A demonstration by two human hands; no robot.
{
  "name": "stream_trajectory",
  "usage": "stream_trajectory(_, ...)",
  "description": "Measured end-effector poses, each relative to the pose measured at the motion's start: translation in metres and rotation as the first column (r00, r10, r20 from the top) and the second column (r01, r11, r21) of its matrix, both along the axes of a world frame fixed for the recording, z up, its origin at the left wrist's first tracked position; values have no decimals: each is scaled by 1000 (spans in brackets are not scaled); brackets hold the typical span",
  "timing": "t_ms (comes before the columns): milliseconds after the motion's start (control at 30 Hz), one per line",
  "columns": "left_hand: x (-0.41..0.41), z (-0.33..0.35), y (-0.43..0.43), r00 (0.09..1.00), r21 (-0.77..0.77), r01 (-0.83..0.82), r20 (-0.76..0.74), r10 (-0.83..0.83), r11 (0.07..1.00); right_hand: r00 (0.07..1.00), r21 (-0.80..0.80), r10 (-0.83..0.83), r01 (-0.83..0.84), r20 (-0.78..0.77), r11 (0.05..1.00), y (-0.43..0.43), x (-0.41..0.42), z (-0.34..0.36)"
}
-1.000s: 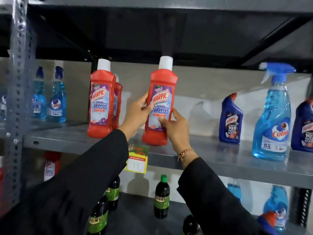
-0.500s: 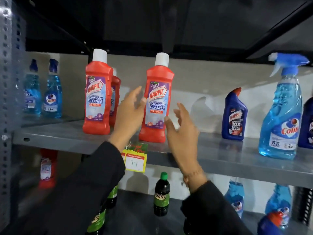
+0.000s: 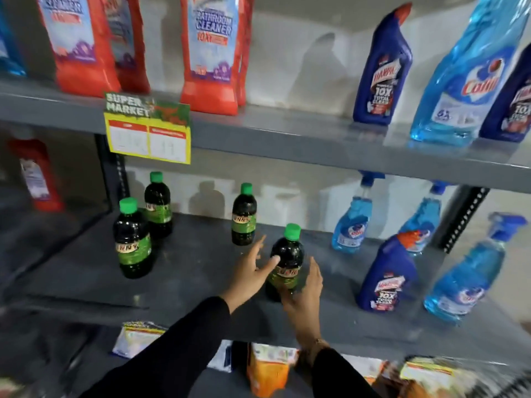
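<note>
Grey metal store shelving stands against a pale wall (image 3: 301, 53). The middle shelf (image 3: 186, 282) carries the bottle (image 3: 288, 251), dark with a green cap, upright near the front edge and well apart from three like bottles (image 3: 244, 216) behind and to its left. The left hand (image 3: 250, 274) is spread wide and holds nothing; one fingertip lies on the bottle's shoulder. The right hand (image 3: 306, 288) has straight fingers beside the bottle's lower right flank, not closed round it; contact cannot be confirmed. Risk: a push from one side before both hands close may tip the bottle toward the blue bottle (image 3: 388, 274) or over the front edge. The smooth shelf probably gives little resistance to sliding. The upper shelf (image 3: 287, 133) carries cleaner bottles (image 3: 209, 53) and a yellow tag (image 3: 148, 130); packets (image 3: 270, 369) lie below.
</note>
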State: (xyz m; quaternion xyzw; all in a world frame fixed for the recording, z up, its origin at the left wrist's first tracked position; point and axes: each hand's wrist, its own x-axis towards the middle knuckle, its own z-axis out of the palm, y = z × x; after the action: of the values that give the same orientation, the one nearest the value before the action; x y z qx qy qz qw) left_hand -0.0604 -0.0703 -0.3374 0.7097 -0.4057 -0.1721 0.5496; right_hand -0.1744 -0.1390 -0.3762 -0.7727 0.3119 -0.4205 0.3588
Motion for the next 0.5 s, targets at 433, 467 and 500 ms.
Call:
stream_trajectory(433, 5, -12, 4, 990, -49, -35, -138, 28, 998, 996, 189, 83, -79, -16, 979, 5, 17, 5)
stream_trajectory(467, 11, -11, 11, 989, -67, -40, -142, 31, 997, 995, 183, 96, -93, -10, 979, 10, 23, 6)
stream_trajectory(500, 17, -11, 18, 988, -81, -55, -147, 42, 995, 994, 178, 111, -108, -3, 978, 15, 30, 5)
